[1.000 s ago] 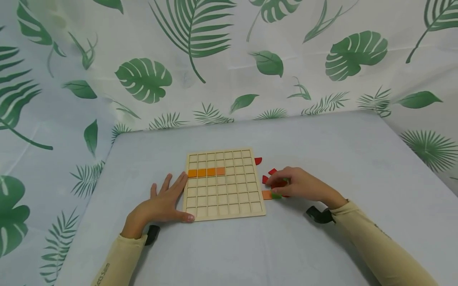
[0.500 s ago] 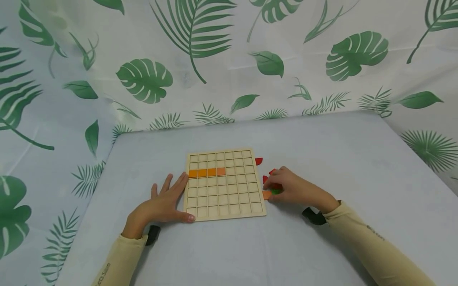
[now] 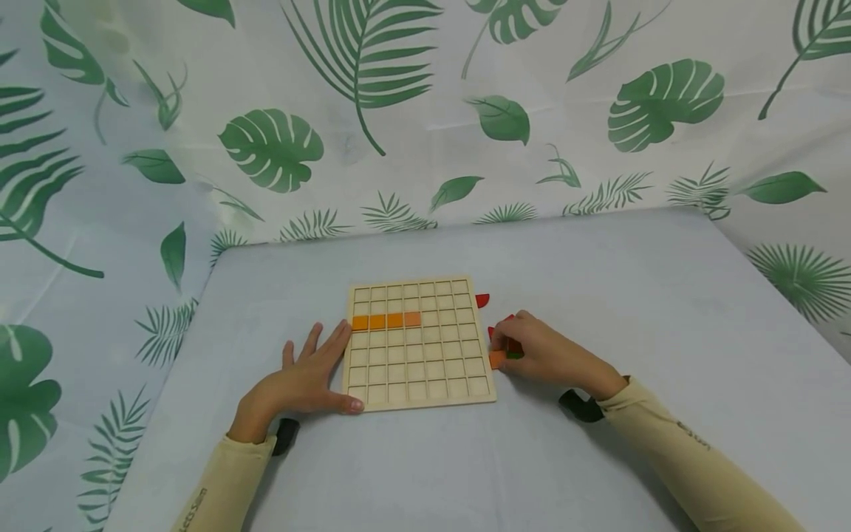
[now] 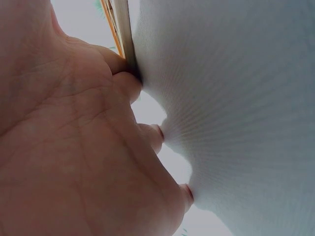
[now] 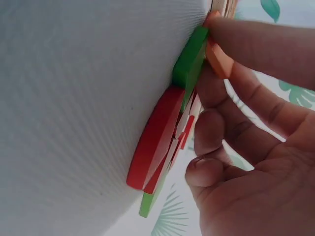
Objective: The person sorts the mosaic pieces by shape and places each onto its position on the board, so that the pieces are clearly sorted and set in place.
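Orange tile [image 5: 220, 63] pinched between fingertips [image 5: 230, 40], right hand [image 3: 552, 358].

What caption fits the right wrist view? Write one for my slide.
Right hand pinches an orange tile beside green and red pieces on a pale cloth.

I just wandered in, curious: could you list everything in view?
Grid board: 1, wood-coloured, on table
Board tiles: 4, orange, third row down, left end
Loose tile: 1, orange, pinched in the right hand
Red pieces: several, partly hidden, right of board
Green pieces: at least 2, beside red ones
Table: 1, pale grey, under the board
Backdrop: 1, white with green leaves, behind
Wrist items: 2, black, one per wrist
Sleeves: 2, beige, on forearms
Left hand: 1, at board's left edge
Right hand: 1, right of board
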`<state>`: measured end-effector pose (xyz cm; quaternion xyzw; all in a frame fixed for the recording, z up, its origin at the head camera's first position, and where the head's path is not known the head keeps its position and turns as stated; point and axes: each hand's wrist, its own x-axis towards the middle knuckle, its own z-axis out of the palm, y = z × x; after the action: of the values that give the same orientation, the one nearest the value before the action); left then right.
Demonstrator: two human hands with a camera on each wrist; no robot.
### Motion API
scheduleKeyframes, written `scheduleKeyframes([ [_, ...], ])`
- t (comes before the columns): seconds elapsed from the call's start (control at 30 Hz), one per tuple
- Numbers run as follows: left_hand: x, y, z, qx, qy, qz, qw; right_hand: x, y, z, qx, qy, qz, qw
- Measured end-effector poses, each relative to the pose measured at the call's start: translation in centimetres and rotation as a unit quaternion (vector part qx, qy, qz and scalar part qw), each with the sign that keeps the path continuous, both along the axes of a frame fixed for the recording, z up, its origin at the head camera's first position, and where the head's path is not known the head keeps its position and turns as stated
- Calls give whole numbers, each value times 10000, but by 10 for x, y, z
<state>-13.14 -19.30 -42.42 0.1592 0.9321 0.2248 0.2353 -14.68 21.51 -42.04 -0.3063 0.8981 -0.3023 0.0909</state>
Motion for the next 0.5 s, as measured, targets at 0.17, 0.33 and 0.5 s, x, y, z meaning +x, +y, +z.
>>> scheduleKeyframes([
  [0.17, 0, -1, 1, 40, -7, -37, 10000, -2, 4, -1, -126, -164, -138, 9997],
  [0.33, 0, -2, 1, 92, -18, -52, 9999, -6, 7, 0, -312, -521, -254, 9978],
  [0.5, 0, -2, 1, 87, -13, -44, 10000, -10, 7, 4, -387, -845, -443, 9947],
])
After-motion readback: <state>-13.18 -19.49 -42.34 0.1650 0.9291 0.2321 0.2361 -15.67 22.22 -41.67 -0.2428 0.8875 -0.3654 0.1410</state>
